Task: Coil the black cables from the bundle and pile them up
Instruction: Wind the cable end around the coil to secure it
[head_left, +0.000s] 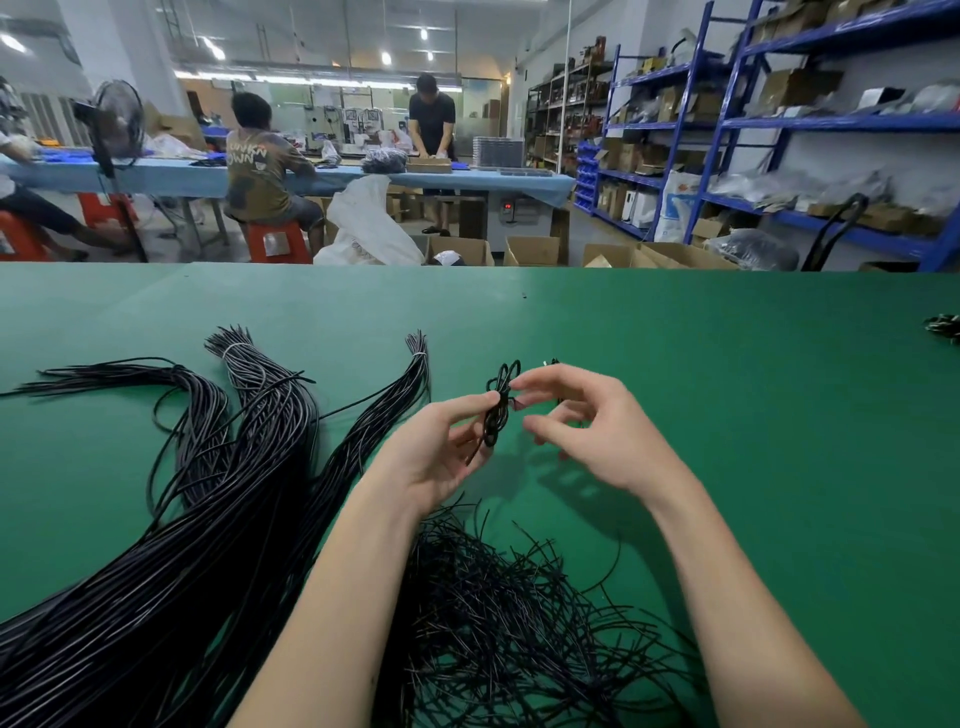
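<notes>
Both bare hands are raised above the green-topped counter (727, 364). The left hand (441, 447) pinches a small coil of thin black cable (496, 405) between thumb and forefinger, the coil standing upright at the fingertips with its loops fanning out just above them and a short tail hanging down past the palm. The other fingers (462, 434) of that hand are loosely curled behind the coil. The right hand (587, 421) sits just to the right of the coil, its forefinger tip touching the top of the loops; thumb and fingers are curved and apart. Something small and dark shows behind its knuckles, too hidden to make out.

Below the fingers, between the two forearms, lies a loose tangled heap of short black cable pieces (509, 623) on the counter. To the left of the left-hand fingers a long bundle of black cables (218, 519) sweeps across the counter, its far ends splitting into three bunches, two of them bound by pale ties.

Far to the right of the fingers, at the counter's edge, a small dark pile (945, 327) is partly cut off by the frame.
</notes>
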